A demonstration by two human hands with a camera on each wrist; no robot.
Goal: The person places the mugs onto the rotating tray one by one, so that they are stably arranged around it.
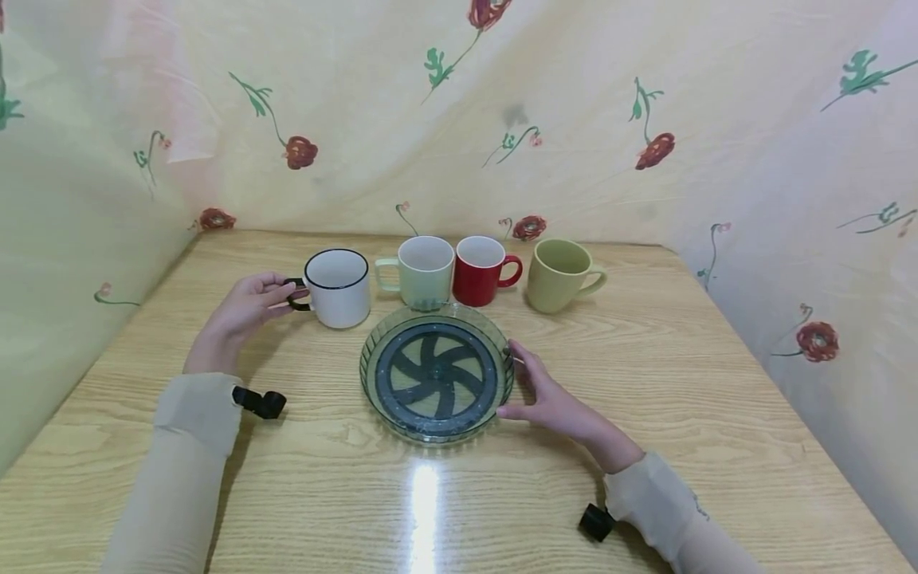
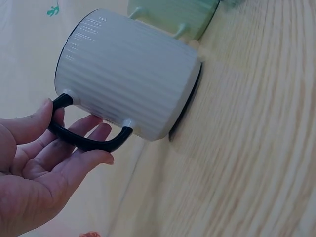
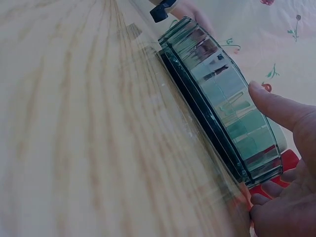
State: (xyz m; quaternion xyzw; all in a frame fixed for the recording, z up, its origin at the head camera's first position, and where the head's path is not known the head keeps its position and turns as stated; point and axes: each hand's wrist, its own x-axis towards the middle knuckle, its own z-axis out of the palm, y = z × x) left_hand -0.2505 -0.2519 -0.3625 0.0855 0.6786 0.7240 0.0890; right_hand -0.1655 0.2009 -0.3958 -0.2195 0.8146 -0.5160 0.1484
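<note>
Left hand (image 1: 251,307) grips a white, black-handled mug (image 1: 341,301) left of the green dish (image 1: 437,373); right hand (image 1: 548,405), loosely spread, touches its side. Wooden table (image 1: 323,494) beneath, flowered cloth (image 1: 373,119) behind.

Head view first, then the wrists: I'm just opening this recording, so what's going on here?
A person has both hands at work over a wooden table. The left hand grips the black handle of a white mug, while the right hand is at the right edge of a round see-through green tray. A pale green mug, a red mug and an olive mug stand behind the tray, with neither hand on them.
</note>
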